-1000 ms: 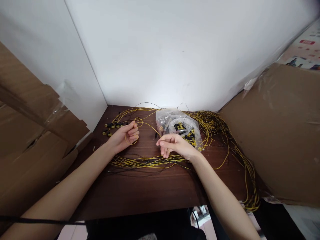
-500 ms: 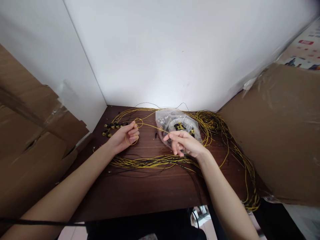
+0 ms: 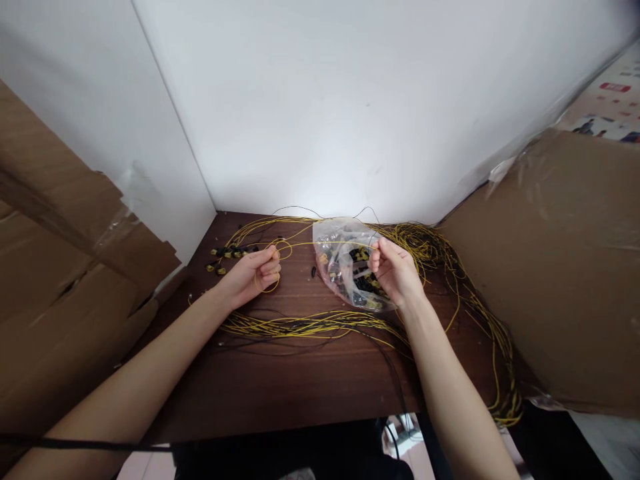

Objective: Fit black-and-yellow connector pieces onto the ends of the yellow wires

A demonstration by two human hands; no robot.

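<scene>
Pinched in the fingers of my left hand is a looped yellow wire, its coils hanging around the fingertips. The same wire runs to the right, nearly straight, to my right hand, whose thumb and forefinger are closed on it. Under and beside my right hand lies a clear plastic bag holding black and yellow parts. Near my left hand, several black and yellow connectors rest on the brown table. A bundle of yellow and black wires lies across the table in front of both hands.
A tangled heap of yellow wires sits at the back right and trails down the right side of the table. Cardboard boxes stand at the left and right. A white wall rises behind.
My right hand has moved right and slightly up, its spread fingers now gathered into a pinch. More of the bag shows. My left hand has stayed nearly in place.
</scene>
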